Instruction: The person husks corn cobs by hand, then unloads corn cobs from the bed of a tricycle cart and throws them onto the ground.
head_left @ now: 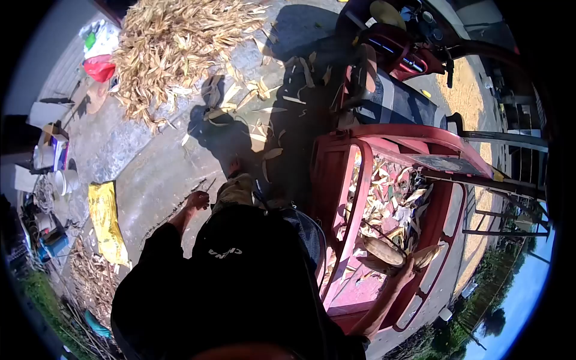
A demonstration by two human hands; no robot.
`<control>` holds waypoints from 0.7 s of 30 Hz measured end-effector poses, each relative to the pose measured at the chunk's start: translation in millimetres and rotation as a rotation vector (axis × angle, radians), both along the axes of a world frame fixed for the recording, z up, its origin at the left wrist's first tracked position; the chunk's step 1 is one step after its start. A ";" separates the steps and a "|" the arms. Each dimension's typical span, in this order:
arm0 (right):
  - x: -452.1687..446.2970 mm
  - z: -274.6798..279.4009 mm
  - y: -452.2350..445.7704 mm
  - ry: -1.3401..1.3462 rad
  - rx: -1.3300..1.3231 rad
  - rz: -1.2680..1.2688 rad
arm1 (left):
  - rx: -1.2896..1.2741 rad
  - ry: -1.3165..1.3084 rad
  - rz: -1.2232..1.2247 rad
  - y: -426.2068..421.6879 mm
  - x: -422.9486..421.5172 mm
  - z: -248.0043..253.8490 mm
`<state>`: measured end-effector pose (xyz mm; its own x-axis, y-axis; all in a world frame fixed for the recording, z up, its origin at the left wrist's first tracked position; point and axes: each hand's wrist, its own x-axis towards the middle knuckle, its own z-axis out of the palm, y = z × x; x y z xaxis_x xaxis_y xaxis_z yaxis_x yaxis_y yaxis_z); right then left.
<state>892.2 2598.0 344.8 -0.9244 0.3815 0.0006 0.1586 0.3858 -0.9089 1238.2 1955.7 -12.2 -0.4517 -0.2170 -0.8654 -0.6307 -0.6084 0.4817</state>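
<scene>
Ok so R hand [407, 267] is over the bed of the red cart [329, 174], wrapped round a corn cob [384, 251] w/ peeled-back husk [427, 256] poking out the other side of the fist. Grip looks narrow, fingers partly hidden tho, so can't tell exactly how they sit. Cob's tilted, above the loose husk scraps [384, 204] that cover a good part of the cart floor, near the side rail. L hand [197, 201] is well apart from all that, out over the concrete on the other side of the body, fingers half curled; too small to tell if there's anything in it. Black top [240, 282] fills the bottom middle, shoe & pant leg [236, 189] just past it. Up ahead there's a big husk pile [174, 54] w/ stray bits scattered toward the cart, + the person's shadow [225, 135] on the ground. Off to the left: yellow sack [105, 222] lying flat, white bucket [66, 182] near it, red bag [99, 68] beside the pile. Cart's front end is motorbike-ish w/ red bodywork [420, 63], and past it some yellow grain-looking stuff [462, 90] is spread on the ground.
</scene>
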 end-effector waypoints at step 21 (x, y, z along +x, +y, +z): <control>-71.4 200.2 -42.0 -0.130 0.524 0.263 | -0.170 0.060 -0.131 -63.4 -92.9 35.6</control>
<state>820.8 2556.0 545.0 -0.9928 0.1199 0.0074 0.0947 0.8187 -0.5663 1145.2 1892.3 23.4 -0.5355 -0.2935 -0.7919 -0.6660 -0.4299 0.6096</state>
